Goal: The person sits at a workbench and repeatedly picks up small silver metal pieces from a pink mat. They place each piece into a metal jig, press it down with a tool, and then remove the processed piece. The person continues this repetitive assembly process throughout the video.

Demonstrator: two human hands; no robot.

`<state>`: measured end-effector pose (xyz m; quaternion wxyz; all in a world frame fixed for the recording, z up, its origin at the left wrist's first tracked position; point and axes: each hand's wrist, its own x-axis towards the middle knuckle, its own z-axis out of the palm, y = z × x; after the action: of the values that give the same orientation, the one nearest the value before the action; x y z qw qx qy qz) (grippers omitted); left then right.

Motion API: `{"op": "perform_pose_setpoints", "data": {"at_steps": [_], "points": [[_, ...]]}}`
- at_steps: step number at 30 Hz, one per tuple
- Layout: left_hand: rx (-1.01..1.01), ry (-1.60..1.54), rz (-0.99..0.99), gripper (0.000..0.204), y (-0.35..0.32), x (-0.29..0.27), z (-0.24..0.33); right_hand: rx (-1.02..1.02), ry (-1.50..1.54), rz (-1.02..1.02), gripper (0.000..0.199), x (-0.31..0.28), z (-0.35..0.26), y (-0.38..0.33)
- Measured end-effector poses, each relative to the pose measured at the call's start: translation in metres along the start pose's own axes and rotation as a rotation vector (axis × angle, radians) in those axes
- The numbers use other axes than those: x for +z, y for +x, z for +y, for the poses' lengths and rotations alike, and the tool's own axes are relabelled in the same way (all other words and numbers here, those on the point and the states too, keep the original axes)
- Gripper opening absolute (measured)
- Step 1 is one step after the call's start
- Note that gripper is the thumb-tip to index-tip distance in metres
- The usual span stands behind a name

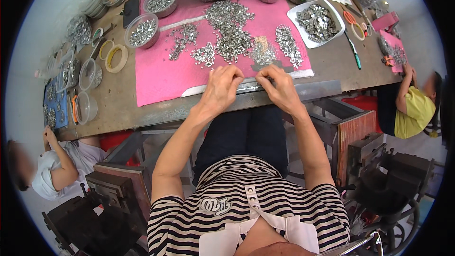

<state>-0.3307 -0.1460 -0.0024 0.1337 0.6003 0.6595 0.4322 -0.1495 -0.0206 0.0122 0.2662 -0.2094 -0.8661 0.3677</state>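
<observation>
Seated at a wooden workbench (332,62), you bend over a bright pink felt mat (161,73) strewn with small silvery metal clips (230,28); your left hand (220,88) and right hand (282,88) rest side by side at the mat's six o'clock edge, fingers curled down and pinched over a long grey metal strip (251,84) running along the bench front; whether a clip sits under either set of fingertips cannot be told. The main heap lies at twelve o'clock from your hands, with thinner piles toward eleven and one. Such pieces look light, stiff and slippery, probably sharp-edged, so they are best taken singly between thumb and forefinger by their flat sides; the strip looks rigid and best steadied from above. Round clear plastic tubs of clips (142,31) stand at ten o'clock; a white rectangular tray of darker metal parts (316,21) at two o'clock, with orange-handled scissors (351,21) and a green-handled tool (354,53) beyond; rolls of tape (116,58) at nine. Two other people sit at the bench ends.
</observation>
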Motion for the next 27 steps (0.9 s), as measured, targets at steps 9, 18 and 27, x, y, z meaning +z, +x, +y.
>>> {"op": "perform_pose_setpoints", "data": {"at_steps": [9, 18, 27], "points": [[0.021, -0.008, 0.092, 0.007, -0.01, 0.02, 0.021, -0.113, -0.079, 0.09, 0.009, 0.013, 0.003, -0.019], [0.1, 0.044, 0.106, 0.012, -0.01, 0.028, 0.019, -0.134, -0.088, 0.167, 0.011, 0.013, 0.0, -0.023], [0.181, 0.147, 0.13, 0.011, -0.012, 0.032, 0.015, 0.093, 0.151, 0.364, 0.007, 0.018, 0.017, -0.031]]}}
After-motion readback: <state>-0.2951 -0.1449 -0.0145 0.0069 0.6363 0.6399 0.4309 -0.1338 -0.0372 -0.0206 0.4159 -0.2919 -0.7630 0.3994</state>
